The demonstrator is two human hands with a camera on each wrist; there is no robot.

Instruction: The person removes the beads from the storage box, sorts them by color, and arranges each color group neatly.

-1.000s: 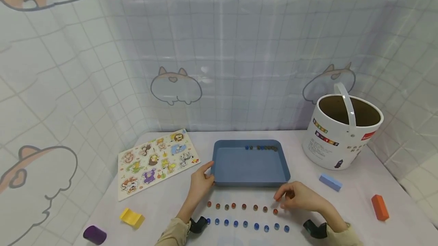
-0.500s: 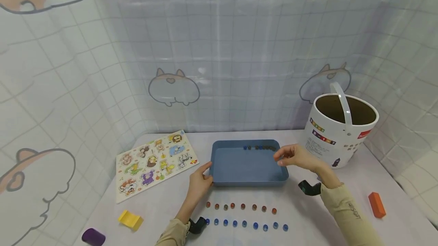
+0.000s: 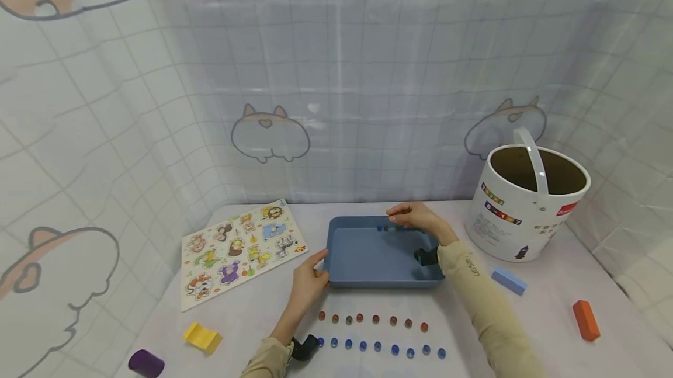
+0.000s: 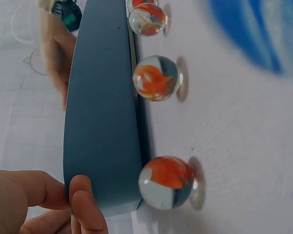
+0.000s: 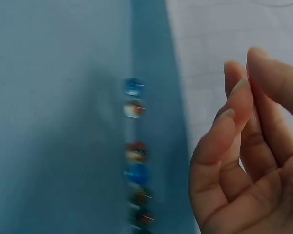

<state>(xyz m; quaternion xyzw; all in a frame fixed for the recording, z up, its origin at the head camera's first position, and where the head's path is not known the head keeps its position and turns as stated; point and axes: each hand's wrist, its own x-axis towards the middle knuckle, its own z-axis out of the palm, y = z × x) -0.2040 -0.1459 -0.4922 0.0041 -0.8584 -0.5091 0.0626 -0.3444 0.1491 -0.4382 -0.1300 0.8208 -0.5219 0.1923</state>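
My left hand grips the near-left side of a shallow blue tray; the left wrist view shows thumb and fingers on its rim. My right hand is over the tray's far edge, fingers bent towards the thumb, with nothing visible between them in the right wrist view. Just beside it, several small glass marbles, some blue and some orange-brown, line the tray's far wall; the hand hides part of that line in the head view. Nearer me lie a row of orange-red marbles and a row of blue marbles.
An animal puzzle board lies on the left, with a yellow block and a purple cylinder nearer. On the right stands a white bucket with a raised handle, near a blue block and an orange block.
My right hand has moved from beside the right end of the orange-red row, over the tray's right side, to its far edge. The left hand stays on the tray.
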